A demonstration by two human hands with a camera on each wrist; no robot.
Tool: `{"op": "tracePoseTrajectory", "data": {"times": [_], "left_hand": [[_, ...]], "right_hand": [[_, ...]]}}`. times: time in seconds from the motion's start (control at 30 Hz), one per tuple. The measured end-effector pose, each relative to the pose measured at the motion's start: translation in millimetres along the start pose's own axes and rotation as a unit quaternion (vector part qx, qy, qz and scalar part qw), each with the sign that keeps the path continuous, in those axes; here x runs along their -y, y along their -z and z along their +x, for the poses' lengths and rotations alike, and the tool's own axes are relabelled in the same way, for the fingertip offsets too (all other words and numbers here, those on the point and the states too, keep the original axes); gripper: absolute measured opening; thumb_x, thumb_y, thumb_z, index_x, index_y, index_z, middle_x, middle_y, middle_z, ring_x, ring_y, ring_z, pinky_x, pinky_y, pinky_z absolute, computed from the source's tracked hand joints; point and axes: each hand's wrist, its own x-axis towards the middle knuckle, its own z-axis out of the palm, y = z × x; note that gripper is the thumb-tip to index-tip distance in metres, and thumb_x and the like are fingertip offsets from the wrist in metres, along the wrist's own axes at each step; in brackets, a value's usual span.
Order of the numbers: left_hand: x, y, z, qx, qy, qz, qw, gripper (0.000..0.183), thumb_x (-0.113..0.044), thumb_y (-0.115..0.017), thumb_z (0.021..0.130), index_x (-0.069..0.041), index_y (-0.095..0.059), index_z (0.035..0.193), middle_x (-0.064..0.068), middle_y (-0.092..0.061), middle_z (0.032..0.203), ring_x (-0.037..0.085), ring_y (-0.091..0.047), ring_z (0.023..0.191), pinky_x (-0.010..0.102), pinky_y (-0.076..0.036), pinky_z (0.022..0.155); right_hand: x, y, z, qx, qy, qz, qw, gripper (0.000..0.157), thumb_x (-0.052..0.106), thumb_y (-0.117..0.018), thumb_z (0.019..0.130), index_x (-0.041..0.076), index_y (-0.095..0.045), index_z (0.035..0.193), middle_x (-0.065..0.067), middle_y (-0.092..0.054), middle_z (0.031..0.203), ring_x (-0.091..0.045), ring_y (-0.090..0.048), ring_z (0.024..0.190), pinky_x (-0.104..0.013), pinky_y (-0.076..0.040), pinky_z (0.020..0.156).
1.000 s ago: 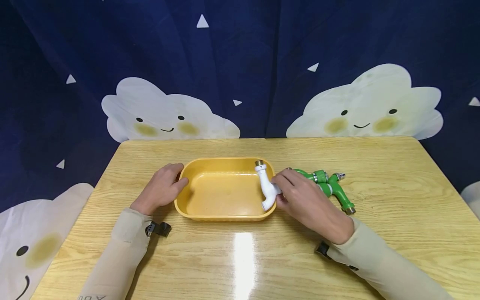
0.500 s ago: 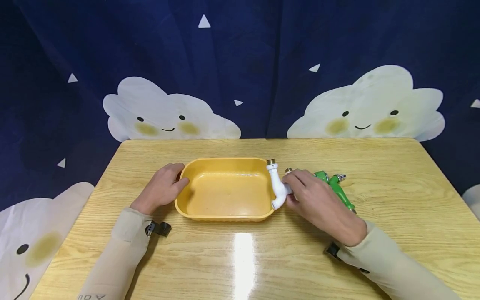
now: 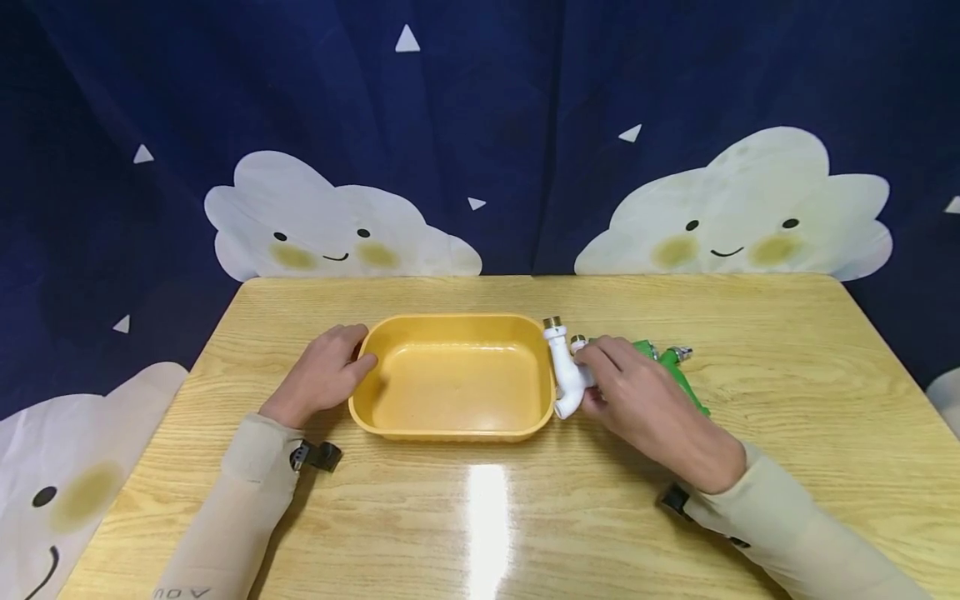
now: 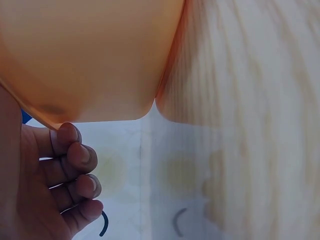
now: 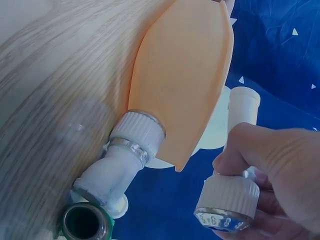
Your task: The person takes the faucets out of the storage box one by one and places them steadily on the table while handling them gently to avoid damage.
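Note:
A white plastic faucet [image 3: 567, 375] with a brass threaded end is held by my right hand [image 3: 645, 400], right at the outer side of the basin's right rim. In the right wrist view my thumb presses along the neck of that white faucet [image 5: 243, 107], above its ribbed collar. My left hand [image 3: 322, 375] grips the left rim of the yellow plastic basin [image 3: 450, 436], thumb over the inside. From the left wrist, the fingers [image 4: 82, 156] curl by the basin's edge. Bare basin floor shows.
Behind my right hand lie green faucets [image 3: 678, 379], partly hidden. A second white faucet [image 5: 117, 165] rests on the table by the basin, beside a green-rimmed pipe end [image 5: 82, 224]. A dark blue curtain [image 3: 525, 125] with clouds hangs at the table's far edge.
My right hand has carried the white faucet rightward, from over the basin's right end to just outside its rim, covering more of the green faucets. My left hand stays on the basin.

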Motion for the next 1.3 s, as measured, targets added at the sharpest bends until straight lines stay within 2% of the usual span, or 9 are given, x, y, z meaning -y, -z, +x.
{"op": "tracePoseTrajectory", "data": {"times": [0.27,0.57,0.8,1.0,1.3], "left_hand": [[-0.3,-0.3,0.9,0.003,-0.004,-0.003,1.0,0.016,-0.021,-0.052,0.098,-0.011,-0.055,0.086,0.006,-0.05,0.076,0.022,-0.046,0.073,0.034,-0.037,0.068],[2.4,1.7,-1.9,0.0,0.006,0.0,1.0,0.015,-0.02,-0.052,0.098,-0.01,-0.054,0.086,0.007,-0.05,0.076,0.022,-0.045,0.073,0.035,-0.036,0.068],[0.8,2.0,0.1,-0.001,-0.001,0.002,1.0,0.017,-0.019,-0.052,0.098,-0.011,-0.052,0.083,0.007,-0.048,0.074,0.022,-0.044,0.07,0.034,-0.035,0.067],[0.8,-0.1,1.1,-0.001,-0.001,0.0,1.0,0.017,-0.019,-0.052,0.097,-0.011,-0.052,0.083,0.007,-0.048,0.075,0.021,-0.044,0.07,0.034,-0.036,0.066],[2.0,-1.4,1.4,0.002,0.001,0.001,1.0,0.015,-0.019,-0.053,0.097,-0.01,-0.054,0.085,0.007,-0.05,0.076,0.022,-0.045,0.072,0.034,-0.036,0.067]], "right_hand": [[-3,0.5,-3,0.001,-0.002,0.004,1.0,0.033,0.002,-0.077,0.076,0.001,-0.065,0.107,-0.011,-0.068,0.101,-0.023,-0.065,0.088,-0.036,-0.058,0.07],[-8,0.8,2,-0.002,0.003,0.016,1.0,0.032,-0.005,-0.077,0.073,-0.001,-0.065,0.103,-0.01,-0.067,0.097,-0.02,-0.061,0.084,-0.035,-0.056,0.066],[-7,1.6,1,0.025,-0.004,0.011,1.0,0.034,-0.004,-0.079,0.074,-0.002,-0.068,0.106,-0.011,-0.068,0.099,-0.021,-0.063,0.086,-0.034,-0.057,0.069],[-9,2.0,-1,0.015,-0.004,0.014,1.0,0.035,-0.005,-0.08,0.074,-0.005,-0.07,0.107,-0.014,-0.069,0.1,-0.024,-0.065,0.087,-0.036,-0.059,0.07],[-16,5.7,-1,0.021,-0.01,0.016,1.0,0.034,-0.007,-0.079,0.071,-0.005,-0.068,0.103,-0.013,-0.068,0.1,-0.025,-0.066,0.09,-0.037,-0.06,0.074]]}}
